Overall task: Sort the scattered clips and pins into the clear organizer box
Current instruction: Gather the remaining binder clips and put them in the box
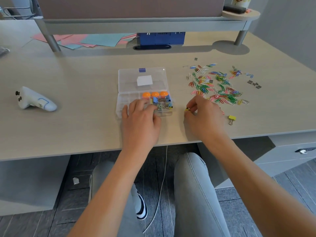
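Note:
The clear organizer box (126,98) lies open in the middle of the desk, its lid (142,79) flat behind it. Three orange balls (155,94) and several binder clips (162,101) fill its right compartments. My left hand (141,120) rests over the box's front, fingers reaching into a compartment; whether it holds anything is hidden. My right hand (203,115) pinches a small yellow binder clip (186,109) just right of the box. Another yellow binder clip (232,118) lies to the right. A spread of coloured paper clips (217,84) covers the desk beyond.
A white handheld controller (34,100) lies at the left. Small grey metal pieces (254,83) sit right of the paper clips. Coloured paper sheets (85,40) and a blue box (161,38) lie under the monitor shelf at the back. The desk's front edge (68,154) runs near my wrists.

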`<act>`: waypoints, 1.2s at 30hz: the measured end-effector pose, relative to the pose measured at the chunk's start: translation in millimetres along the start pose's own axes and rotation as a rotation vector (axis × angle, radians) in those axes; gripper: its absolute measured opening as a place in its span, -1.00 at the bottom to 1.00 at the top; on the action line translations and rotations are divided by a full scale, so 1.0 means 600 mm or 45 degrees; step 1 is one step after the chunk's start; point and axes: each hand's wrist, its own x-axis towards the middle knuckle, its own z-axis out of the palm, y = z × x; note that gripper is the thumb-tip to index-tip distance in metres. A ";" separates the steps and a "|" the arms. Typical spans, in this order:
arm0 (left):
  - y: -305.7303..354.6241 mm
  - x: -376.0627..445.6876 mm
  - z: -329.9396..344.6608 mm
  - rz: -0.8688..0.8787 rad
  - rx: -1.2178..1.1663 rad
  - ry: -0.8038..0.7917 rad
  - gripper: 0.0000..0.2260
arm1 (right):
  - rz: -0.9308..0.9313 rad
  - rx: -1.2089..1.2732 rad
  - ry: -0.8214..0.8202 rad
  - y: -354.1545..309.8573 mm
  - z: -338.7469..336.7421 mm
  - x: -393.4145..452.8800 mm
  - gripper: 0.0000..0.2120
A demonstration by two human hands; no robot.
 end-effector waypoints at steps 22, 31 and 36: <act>-0.023 -0.028 -0.015 -0.065 0.095 -0.006 -0.59 | -0.363 0.425 -0.200 -0.079 0.029 0.057 -0.92; -0.019 -0.029 -0.017 -0.035 0.141 -0.022 -0.55 | -0.428 0.215 -0.265 -0.077 0.026 0.065 -0.92; -0.018 -0.030 -0.018 -0.021 0.146 -0.020 -0.59 | -0.453 0.149 -0.271 -0.076 0.022 0.063 -0.89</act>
